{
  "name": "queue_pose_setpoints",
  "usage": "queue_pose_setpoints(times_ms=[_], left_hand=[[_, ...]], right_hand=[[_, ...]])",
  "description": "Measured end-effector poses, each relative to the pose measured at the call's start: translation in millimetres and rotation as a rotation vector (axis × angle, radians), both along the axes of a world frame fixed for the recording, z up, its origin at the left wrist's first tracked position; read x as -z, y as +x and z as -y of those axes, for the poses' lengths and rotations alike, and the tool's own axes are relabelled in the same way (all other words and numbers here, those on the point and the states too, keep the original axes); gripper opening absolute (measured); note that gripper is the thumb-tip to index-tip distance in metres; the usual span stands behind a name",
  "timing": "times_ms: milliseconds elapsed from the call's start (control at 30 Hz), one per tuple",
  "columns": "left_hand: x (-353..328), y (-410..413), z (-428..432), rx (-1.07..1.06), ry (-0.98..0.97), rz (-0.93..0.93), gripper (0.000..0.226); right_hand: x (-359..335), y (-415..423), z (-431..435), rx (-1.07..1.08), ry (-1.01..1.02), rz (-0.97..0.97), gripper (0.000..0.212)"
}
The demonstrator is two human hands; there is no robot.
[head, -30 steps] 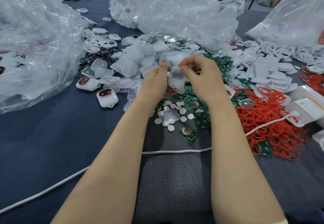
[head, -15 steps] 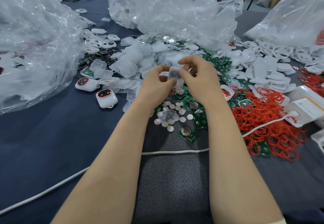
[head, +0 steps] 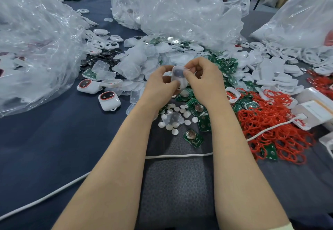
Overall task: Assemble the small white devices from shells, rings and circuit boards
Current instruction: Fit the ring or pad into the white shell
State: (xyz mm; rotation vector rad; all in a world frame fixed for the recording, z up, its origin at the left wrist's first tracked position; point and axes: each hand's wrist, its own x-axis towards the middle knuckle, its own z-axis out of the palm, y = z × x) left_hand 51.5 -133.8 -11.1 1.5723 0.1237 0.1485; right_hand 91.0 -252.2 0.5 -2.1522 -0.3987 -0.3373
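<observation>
While both hands meet above the middle of the dark blue table (head: 54,139), the left hand (head: 162,84) pinches the lower left edge of a translucent white shell (head: 178,75) and the right hand (head: 205,82) pinches its right edge, the fingers of both curled onto it. From the shell, green circuit boards (head: 197,107) and small white discs (head: 187,122) lie at 6 o'clock, red rings (head: 270,130) are heaped at 4 o'clock, and 2 finished white devices (head: 109,101) sit at 9 o'clock.
</observation>
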Motion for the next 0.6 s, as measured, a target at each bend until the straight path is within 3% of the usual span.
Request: queue_pose_setpoints(times_ms=[267, 467, 600], left_hand=[[-1.2, 5.1, 1.3, -0.059, -0.289, -0.054, 0.017], [-0.7, 4.8, 0.5, -0.077, -0.296, -0.070, 0.016], [-0.9, 5.1, -1.1, -0.099, -0.288, -0.083, 0.019]], right_hand=[[-5.0, -1.9, 1.0, 0.030, 0.226, -0.032, 0.011], [-7.5, -5.8, 0.2, 0.008, 0.291, -0.089, 0.018], [-10.7, -4.7, 3.9, 0.020, 0.469, -0.097, 0.015]])
